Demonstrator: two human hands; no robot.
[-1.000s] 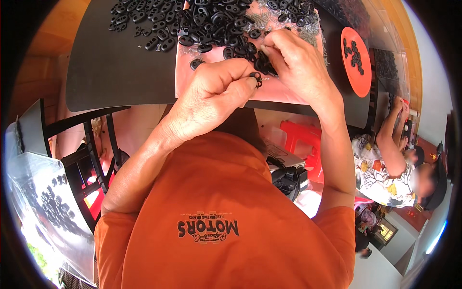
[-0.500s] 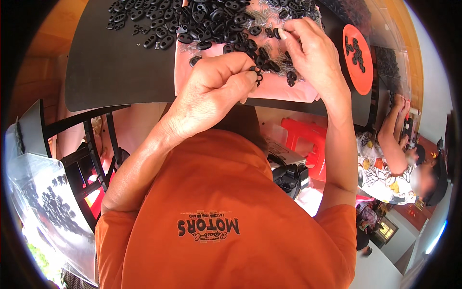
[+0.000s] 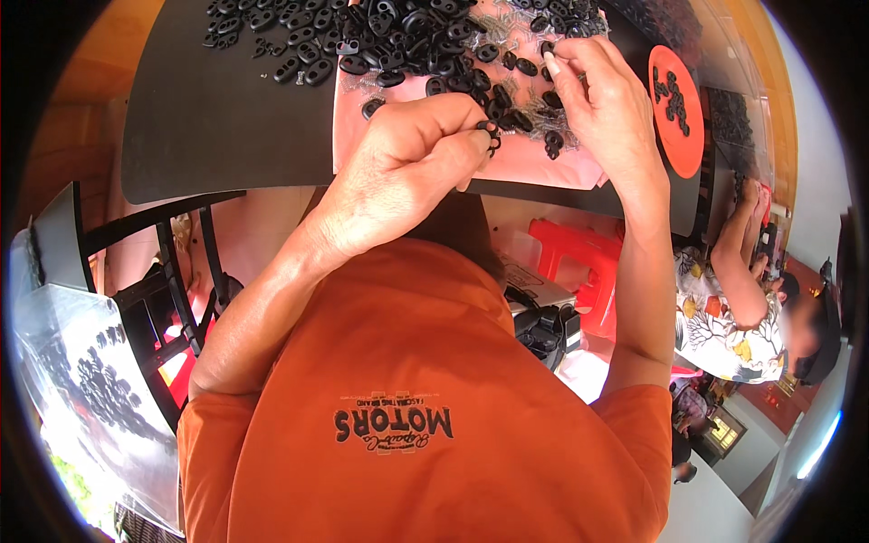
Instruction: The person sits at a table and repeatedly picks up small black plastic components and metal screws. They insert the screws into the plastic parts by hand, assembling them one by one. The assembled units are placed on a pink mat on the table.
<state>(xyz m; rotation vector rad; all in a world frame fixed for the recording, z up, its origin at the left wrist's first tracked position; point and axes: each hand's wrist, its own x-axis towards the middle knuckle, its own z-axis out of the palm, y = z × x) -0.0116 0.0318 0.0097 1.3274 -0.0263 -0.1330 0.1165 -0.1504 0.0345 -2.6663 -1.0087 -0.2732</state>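
Left hand (image 3: 412, 158) pinching a small black clip (image 3: 491, 136) between thumb and fingertips above the pink sheet (image 3: 534, 167). Right hand (image 3: 606, 100) resting fingertips among the pile of black clips (image 3: 398, 41) and thin wire springs. Sheet lying on the dark bench (image 3: 226, 118). Orange disc (image 3: 679, 109) sitting at right, carrying a few black pieces.

I'm seeing one view only, from the head camera, looking steeply down over my orange shirt (image 3: 425, 425) to the black table (image 3: 226, 118) close below; the fisheye bends its edges and catches a co-worker (image 3: 733, 317) at right
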